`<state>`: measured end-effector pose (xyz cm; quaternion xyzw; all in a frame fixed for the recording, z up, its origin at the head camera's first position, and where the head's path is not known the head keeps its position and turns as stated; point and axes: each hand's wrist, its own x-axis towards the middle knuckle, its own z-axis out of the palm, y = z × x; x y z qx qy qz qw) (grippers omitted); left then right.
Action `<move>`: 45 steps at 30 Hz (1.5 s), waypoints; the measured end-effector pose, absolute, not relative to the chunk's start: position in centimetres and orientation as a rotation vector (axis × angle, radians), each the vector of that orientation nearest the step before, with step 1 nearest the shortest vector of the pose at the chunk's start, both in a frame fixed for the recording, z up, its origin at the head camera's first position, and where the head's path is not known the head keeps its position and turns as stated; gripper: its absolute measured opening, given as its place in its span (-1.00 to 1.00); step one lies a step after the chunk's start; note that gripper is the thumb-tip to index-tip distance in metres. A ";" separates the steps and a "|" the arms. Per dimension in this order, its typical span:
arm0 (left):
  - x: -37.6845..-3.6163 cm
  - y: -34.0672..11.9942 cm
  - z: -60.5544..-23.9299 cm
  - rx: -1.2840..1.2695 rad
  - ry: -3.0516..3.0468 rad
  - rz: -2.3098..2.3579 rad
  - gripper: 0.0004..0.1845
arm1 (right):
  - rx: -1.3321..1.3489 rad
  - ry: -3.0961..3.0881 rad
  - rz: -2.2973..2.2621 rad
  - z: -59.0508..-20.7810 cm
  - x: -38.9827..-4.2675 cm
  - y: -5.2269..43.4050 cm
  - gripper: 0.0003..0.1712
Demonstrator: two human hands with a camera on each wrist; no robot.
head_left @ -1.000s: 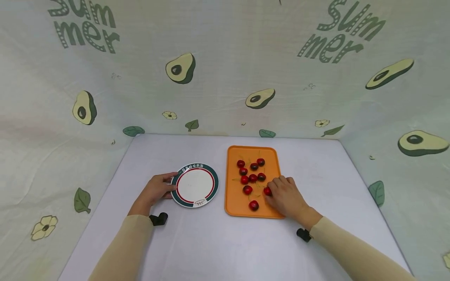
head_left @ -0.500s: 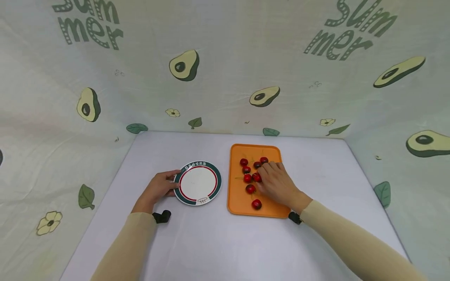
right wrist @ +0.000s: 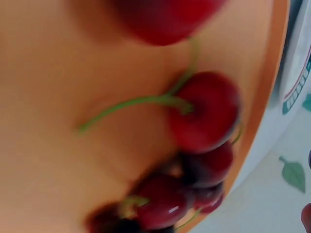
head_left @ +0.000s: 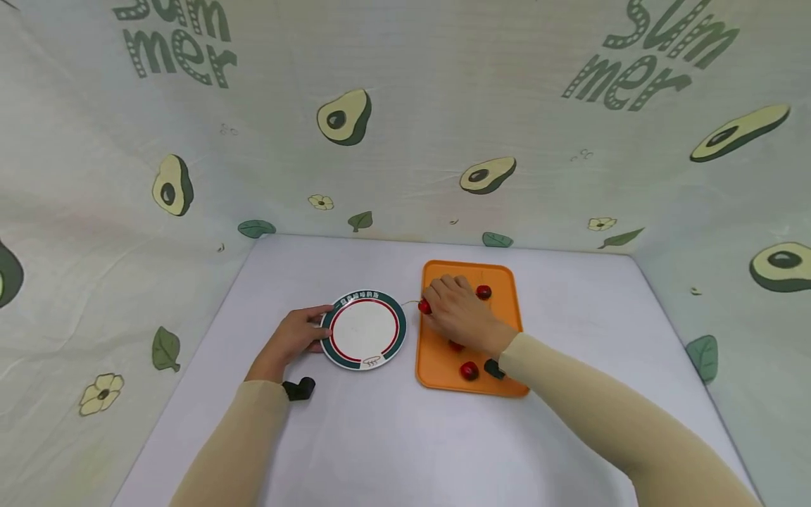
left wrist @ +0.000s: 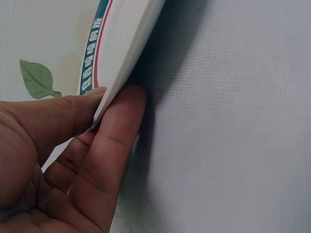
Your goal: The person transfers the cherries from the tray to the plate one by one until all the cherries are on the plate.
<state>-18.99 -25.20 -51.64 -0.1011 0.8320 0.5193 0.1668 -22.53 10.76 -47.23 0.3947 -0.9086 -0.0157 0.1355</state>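
Observation:
My left hand (head_left: 298, 334) pinches the left rim of a white plate (head_left: 365, 329) with a green border and a red ring. In the left wrist view its thumb (left wrist: 63, 114) lies on the rim's upper side and a finger (left wrist: 119, 121) underneath. Over the left part of an orange tray (head_left: 434, 373), my right hand (head_left: 465, 315) holds a red cherry (head_left: 425, 306), its stem pointing left towards the plate. The grip is mostly hidden by the back of the hand. Only a fingertip (right wrist: 306, 218) enters the right wrist view.
Several cherries lie on the tray, such as a stemmed cherry (right wrist: 206, 111) in the right wrist view; my right hand covers most of them in the head view. A white cloth (head_left: 380, 436) covers the table. Behind it hangs a curtain (head_left: 405, 141) printed with avocados.
My right hand has moved left across the tray, carrying a cherry from the tray's right side to its left edge. The left hand keeps its hold on the plate. The head view has shifted slightly.

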 end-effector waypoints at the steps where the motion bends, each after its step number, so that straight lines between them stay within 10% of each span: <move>1: -19.1 -25.2 -51.7 -0.280 2.365 1.481 -0.33 | 1.161 -2.633 -0.052 -47.2 -22.7 10.2 -0.61; 26: -18.5 -25.0 -51.2 -0.299 2.393 1.457 -0.34 | 1.373 -2.678 -0.191 -49.6 -24.3 2.0 -0.61; 45: -18.5 -24.9 -51.1 -0.299 2.396 1.454 -0.33 | 1.258 -2.719 -0.018 -47.4 -22.8 5.0 -0.53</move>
